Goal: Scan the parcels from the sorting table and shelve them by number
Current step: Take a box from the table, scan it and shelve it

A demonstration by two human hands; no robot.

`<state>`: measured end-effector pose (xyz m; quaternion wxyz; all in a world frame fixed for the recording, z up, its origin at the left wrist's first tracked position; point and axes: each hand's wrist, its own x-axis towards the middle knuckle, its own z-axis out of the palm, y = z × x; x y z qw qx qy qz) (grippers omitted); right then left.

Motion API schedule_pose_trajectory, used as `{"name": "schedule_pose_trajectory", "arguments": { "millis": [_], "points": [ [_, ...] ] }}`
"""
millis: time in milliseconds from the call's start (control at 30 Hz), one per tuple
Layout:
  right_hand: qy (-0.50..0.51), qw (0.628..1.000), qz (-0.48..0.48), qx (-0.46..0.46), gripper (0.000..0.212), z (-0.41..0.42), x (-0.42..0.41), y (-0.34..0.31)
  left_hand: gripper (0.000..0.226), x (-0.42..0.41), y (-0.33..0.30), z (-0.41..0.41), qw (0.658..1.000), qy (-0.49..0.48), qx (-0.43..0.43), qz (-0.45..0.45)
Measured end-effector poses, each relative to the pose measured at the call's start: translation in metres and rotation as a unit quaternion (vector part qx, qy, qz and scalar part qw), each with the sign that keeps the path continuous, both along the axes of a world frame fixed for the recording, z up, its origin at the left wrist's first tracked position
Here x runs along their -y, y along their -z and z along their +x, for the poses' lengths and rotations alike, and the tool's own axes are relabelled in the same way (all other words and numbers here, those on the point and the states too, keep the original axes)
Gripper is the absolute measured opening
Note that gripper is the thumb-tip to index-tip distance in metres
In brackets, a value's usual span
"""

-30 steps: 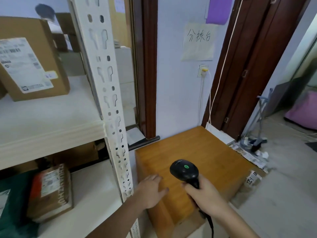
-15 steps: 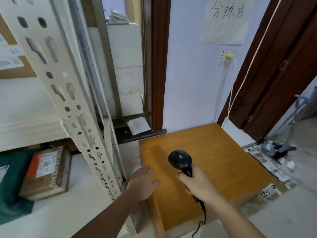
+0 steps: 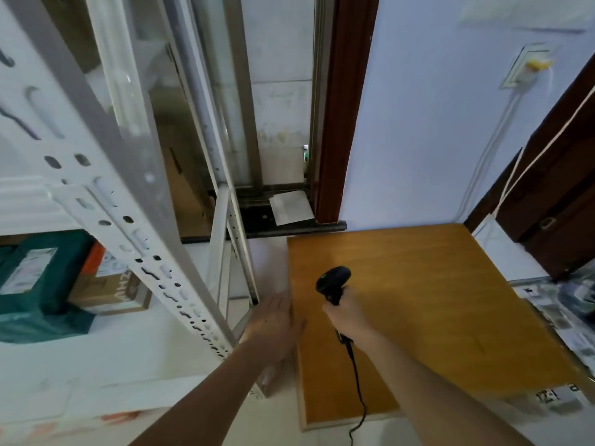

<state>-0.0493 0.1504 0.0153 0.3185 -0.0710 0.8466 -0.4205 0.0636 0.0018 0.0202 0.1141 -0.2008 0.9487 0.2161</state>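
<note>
At lower centre the right hand (image 3: 346, 318) gripped the scanner (image 3: 332, 281); the left hand (image 3: 277, 320) lay flat. The cardboard parcel (image 3: 109, 292), lower left, looked light and stiff, best held by its sides.

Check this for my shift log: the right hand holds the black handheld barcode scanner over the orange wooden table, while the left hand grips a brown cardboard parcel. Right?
Not quite. In the head view the left hand grips no parcel; it rests flat with straight fingers at the left edge of the orange wooden table. The rest stands: the right hand holds the black handheld barcode scanner over that table.
</note>
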Motion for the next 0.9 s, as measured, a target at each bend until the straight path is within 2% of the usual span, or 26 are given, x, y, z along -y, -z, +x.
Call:
{"name": "schedule_pose_trajectory", "arguments": {
  "millis": [67,133,233,333,467,667,900],
  "points": [
    [0.003,1.0,0.028,-0.005,0.013,-0.007,0.009,0.022,0.057,0.001,0.005,-0.002,1.0,-0.003,0.0,-0.013],
    [-0.012,0.998,0.059,-0.009,0.021,-0.013,0.015,0.043,0.059,0.002,0.007,-0.003,1.0,0.004,0.01,-0.026],
    [-0.044,0.995,0.091,0.017,0.015,-0.019,0.022,0.065,0.063,0.008,0.019,-0.002,0.999,0.006,0.031,-0.034],
    [-0.07,0.99,0.12,0.025,0.022,-0.026,0.027,0.083,0.068,0.02,0.044,0.002,0.998,-0.005,0.051,-0.037],
    [-0.059,0.986,0.15,0.051,0.045,-0.032,0.035,0.104,0.079,0.032,0.06,0.008,0.997,0.008,0.037,-0.064],
    [-0.01,0.988,0.144,0.052,0.095,-0.034,0.046,0.136,0.07,0.026,0.047,0.011,0.993,0.059,0.043,-0.096],
    [-0.008,0.978,0.209,0.026,0.108,-0.031,0.054,0.146,0.067,0.018,0.049,0.013,0.995,0.061,-0.032,-0.078]
  ]
}}
